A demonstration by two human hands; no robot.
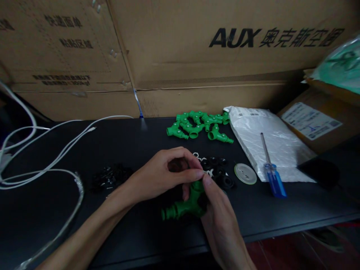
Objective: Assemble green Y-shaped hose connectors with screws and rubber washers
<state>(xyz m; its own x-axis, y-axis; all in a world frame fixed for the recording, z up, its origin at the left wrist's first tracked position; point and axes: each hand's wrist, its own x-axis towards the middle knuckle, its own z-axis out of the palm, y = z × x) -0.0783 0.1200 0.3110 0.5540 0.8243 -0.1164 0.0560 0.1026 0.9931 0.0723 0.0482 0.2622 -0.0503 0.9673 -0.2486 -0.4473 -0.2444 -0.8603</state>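
A green plastic pipe fitting [182, 210] with a ridged nozzle end is held in my right hand [222, 213], just above the front part of the black table. My left hand [165, 172] reaches over from the left, thumb and fingers pinched at the fitting's upper opening. What the pinch holds, perhaps something small and pale, is too small to make out. My right thumb meets the left fingertips there. Just behind the hands lie black rubber rings [226, 182] and small white rings [196, 154], partly hidden by my fingers.
Several green fittings [194, 131] lie at the back. A round metal disc [245, 173], a blue-handled screwdriver [274, 180] and a white padded bag [253, 127] are on the right. Small black parts [112, 176] and white cables [56, 161] lie left; cardboard boxes [168, 45] stand behind.
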